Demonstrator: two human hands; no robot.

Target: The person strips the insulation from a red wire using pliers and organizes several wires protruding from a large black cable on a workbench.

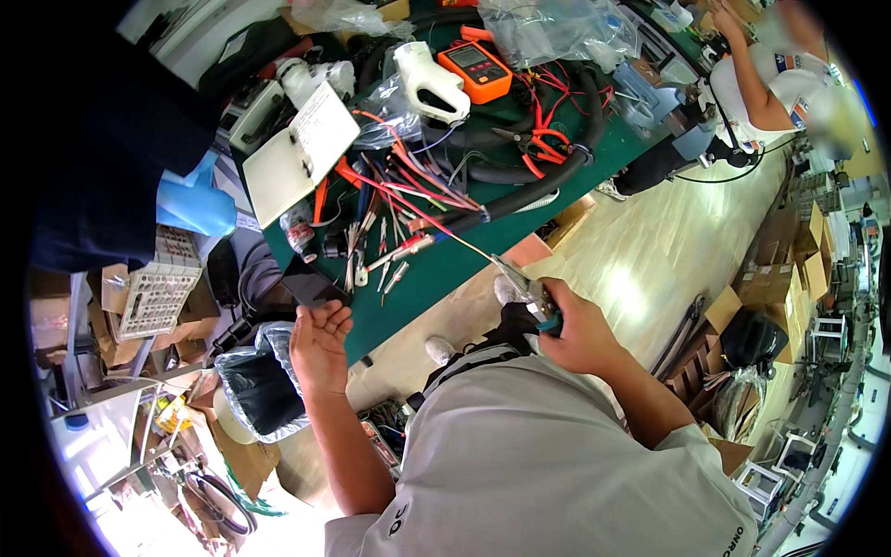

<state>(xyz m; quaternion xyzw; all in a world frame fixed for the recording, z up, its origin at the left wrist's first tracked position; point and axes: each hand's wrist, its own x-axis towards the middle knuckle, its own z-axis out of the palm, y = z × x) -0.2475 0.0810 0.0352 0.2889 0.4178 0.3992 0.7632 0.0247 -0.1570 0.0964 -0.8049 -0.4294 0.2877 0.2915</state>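
Observation:
My right hand (577,327) is closed round a pair of pliers (531,295) with metal jaws and teal grips, held off the table's right edge. The jaw tips are at the end of a long red wire (436,223), though I cannot tell whether they bite on it. My left hand (321,351) is held palm up with loosely bent fingers and nothing in it. Just beyond its fingertips lies a flat black phone-like thing (314,284) at the table's corner. Between the hands, several short wires and slim tools (397,277) lie on the green tabletop (408,306).
Farther back are an open notebook (299,153), an orange meter (475,71), a white plastic gun-shaped housing (432,84), orange-handled pliers (543,145) and thick black cable (587,111). A lined bin (264,385) stands at left. Another person (756,84) works at far right.

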